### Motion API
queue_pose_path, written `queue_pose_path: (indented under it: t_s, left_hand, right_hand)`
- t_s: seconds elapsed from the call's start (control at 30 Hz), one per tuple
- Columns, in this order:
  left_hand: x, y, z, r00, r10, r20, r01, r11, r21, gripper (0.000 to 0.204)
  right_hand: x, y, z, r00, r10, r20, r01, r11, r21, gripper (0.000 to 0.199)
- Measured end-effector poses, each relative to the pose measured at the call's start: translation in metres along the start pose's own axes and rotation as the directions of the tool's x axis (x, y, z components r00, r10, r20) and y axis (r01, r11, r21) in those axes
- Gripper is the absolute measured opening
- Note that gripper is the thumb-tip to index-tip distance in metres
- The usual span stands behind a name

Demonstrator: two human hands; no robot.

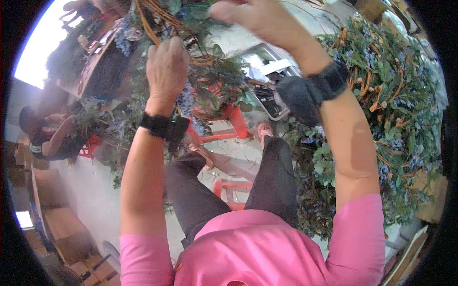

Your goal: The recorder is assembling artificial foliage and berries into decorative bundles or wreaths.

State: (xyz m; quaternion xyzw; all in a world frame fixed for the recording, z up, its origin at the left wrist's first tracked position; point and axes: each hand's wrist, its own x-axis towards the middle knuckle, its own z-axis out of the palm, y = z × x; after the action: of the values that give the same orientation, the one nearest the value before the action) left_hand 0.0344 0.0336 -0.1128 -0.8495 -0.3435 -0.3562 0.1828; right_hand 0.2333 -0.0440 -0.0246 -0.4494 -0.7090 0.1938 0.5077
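Observation:
Both my arms are raised into a large hanging arrangement of green leaves, blue flowers and brown twigs (205,66). My left hand (166,66) is closed around a stem or twig in the foliage, its back toward the camera. My right hand (257,19) reaches higher at the top edge, blurred, its fingers curled against the greenery; what it grips is hidden. Each wrist carries a black band. Below I see my pink shirt, dark trousers and one foot.
A big wreath of leaves, blue flowers and orange twigs (391,109) stands at the right. Red plastic stools (229,186) sit beneath me. Another person (47,136) sits at the left among foliage. Cardboard boxes (62,229) lie at lower left.

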Motion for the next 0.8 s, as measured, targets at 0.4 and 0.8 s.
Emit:
queue_pose_path:
  t_s: [0.4, 0.8]
  left_hand:
    - [-0.003, 0.011, 0.012, 0.994, 0.056, -0.092, -0.048, 0.995, 0.089, 0.012]
    - [-0.056, -0.076, 0.015, 0.977, 0.184, 0.110, -0.209, 0.705, 0.677, 0.027]
  right_hand:
    - [-0.188, 0.137, -0.184, 0.673, 0.692, -0.263, -0.731, 0.677, -0.089, 0.024]
    - [-0.301, 0.328, -0.117, 0.300, 0.952, -0.050, -0.940, 0.305, 0.156, 0.012]
